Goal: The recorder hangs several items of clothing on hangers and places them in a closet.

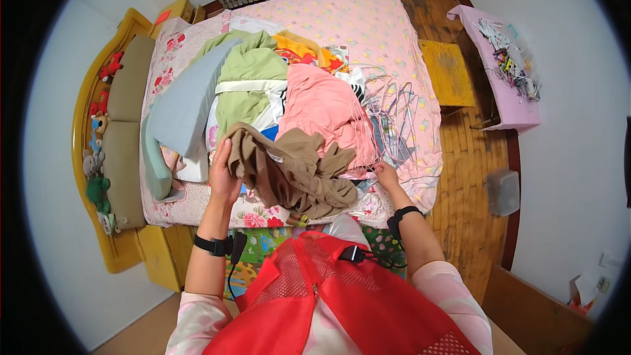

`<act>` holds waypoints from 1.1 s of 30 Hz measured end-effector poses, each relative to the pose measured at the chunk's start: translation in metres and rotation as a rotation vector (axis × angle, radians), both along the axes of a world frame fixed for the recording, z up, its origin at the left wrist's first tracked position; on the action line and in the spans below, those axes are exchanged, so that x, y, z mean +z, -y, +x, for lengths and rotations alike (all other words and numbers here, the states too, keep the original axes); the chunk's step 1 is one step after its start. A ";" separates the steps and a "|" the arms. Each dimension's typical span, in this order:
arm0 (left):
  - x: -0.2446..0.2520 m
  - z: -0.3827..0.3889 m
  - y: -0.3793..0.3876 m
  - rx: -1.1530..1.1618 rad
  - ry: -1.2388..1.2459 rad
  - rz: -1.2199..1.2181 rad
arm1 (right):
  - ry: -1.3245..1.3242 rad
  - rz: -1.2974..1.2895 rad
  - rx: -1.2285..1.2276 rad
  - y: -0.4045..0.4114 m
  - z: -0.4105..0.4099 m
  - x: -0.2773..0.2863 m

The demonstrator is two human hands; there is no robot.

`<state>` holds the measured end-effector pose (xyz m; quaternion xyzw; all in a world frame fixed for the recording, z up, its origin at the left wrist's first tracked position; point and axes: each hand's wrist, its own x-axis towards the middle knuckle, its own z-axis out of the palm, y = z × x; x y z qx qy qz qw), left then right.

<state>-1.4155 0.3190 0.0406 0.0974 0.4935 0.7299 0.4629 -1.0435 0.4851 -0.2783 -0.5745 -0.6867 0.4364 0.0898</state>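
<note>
My left hand (224,172) grips the edge of a brown garment (291,172), which hangs in loose folds over the near edge of the bed. At the right, my right hand (386,175) has its fingers pinched at the near end of several thin pink clothes hangers (364,133). What lies between those fingertips is too small to make out fully. Under the hangers a pink garment (315,103) is spread out. More hangers (402,113) lie tangled on the bed beyond my right hand, over grey-blue cloth.
A green quilt (251,66), a blue cushion (192,103) and orange cloth (300,49) pile up on the bed (345,5). Soft toys (98,197) line the headboard. A yellow stool (446,74) and a pink-covered table (512,108) with pens stand right; a plastic bin (503,192) is on the floor.
</note>
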 end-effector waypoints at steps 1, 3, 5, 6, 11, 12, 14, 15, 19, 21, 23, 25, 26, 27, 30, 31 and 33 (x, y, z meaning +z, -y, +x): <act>-0.004 0.004 -0.006 -0.031 -0.003 -0.019 | -0.002 -0.011 -0.002 -0.001 -0.003 0.000; -0.008 0.018 -0.023 -0.056 -0.005 -0.077 | 0.155 -0.039 0.012 -0.008 -0.001 -0.008; -0.018 0.031 -0.040 -0.068 0.015 -0.134 | 0.182 -0.008 -0.013 -0.013 0.005 -0.023; -0.023 0.036 -0.046 -0.101 0.016 -0.134 | 0.203 0.030 -0.024 -0.015 0.005 -0.028; -0.034 0.059 -0.065 -0.136 0.036 -0.230 | 0.232 0.025 0.014 -0.029 -0.004 -0.044; -0.033 0.064 -0.070 -0.130 0.025 -0.231 | 0.205 0.072 0.002 -0.033 -0.005 -0.047; -0.039 0.073 -0.084 -0.143 0.026 -0.225 | 0.276 0.146 0.018 -0.044 0.015 -0.076; -0.041 0.073 -0.085 -0.139 0.029 -0.235 | 0.331 0.218 0.050 -0.046 0.014 -0.083; -0.046 0.073 -0.083 -0.110 0.035 -0.251 | 0.458 -0.035 0.209 -0.071 0.015 -0.087; -0.046 0.073 -0.083 -0.103 0.043 -0.254 | 0.417 -0.042 0.276 -0.076 0.015 -0.084; -0.042 0.071 -0.077 -0.084 0.043 -0.257 | 0.045 -0.004 0.223 -0.071 -0.002 -0.062; -0.037 0.071 -0.073 -0.038 0.038 -0.250 | -0.018 0.099 0.167 -0.066 -0.015 -0.036; -0.036 0.070 -0.071 -0.035 0.038 -0.244 | -0.079 0.195 0.107 -0.063 -0.020 -0.022; -0.034 0.066 -0.068 -0.030 0.018 -0.253 | -0.081 0.202 0.114 -0.060 -0.023 -0.011; -0.027 0.051 -0.059 0.000 0.018 -0.249 | -0.252 0.456 -0.204 -0.056 -0.032 0.036; -0.027 0.042 -0.049 0.022 0.041 -0.246 | -0.269 0.456 -0.184 -0.051 -0.037 0.067; -0.030 0.024 -0.034 0.031 -0.004 -0.212 | -0.334 0.352 -0.212 -0.043 -0.044 0.122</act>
